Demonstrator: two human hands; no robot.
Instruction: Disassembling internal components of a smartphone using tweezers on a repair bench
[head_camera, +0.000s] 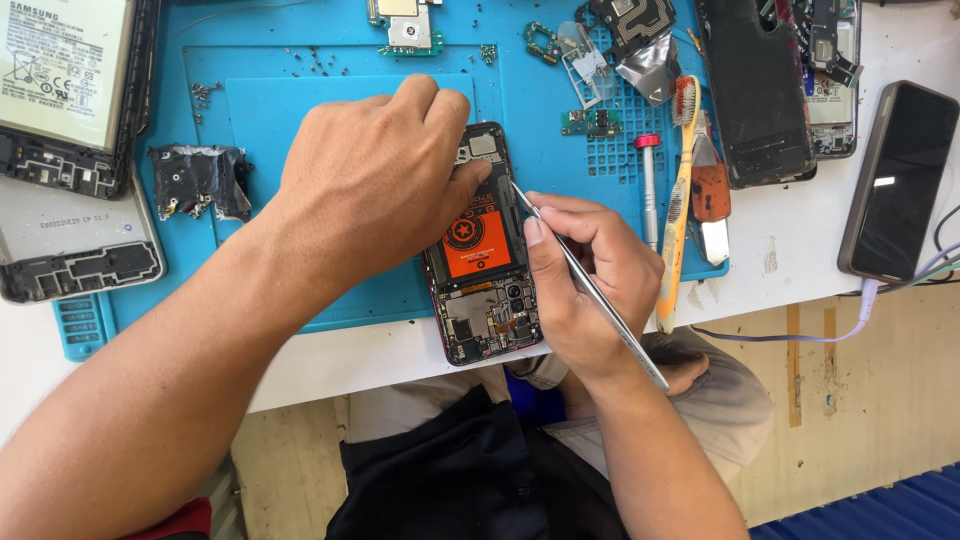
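An opened phone with an orange battery and bare circuit boards lies on the blue repair mat, hanging a little over the table's front edge. My left hand covers the phone's left and far part, fingers curled over its rim. My right hand pinches thin metal tweezers, whose tip touches the phone's right edge near the far end of the battery.
Two disassembled phones lie at the far left, a foil-covered part beside them. Small boards, several loose screws, a screwdriver, a toothbrush and a scraper sit at right. A dark phone is plugged into a cable.
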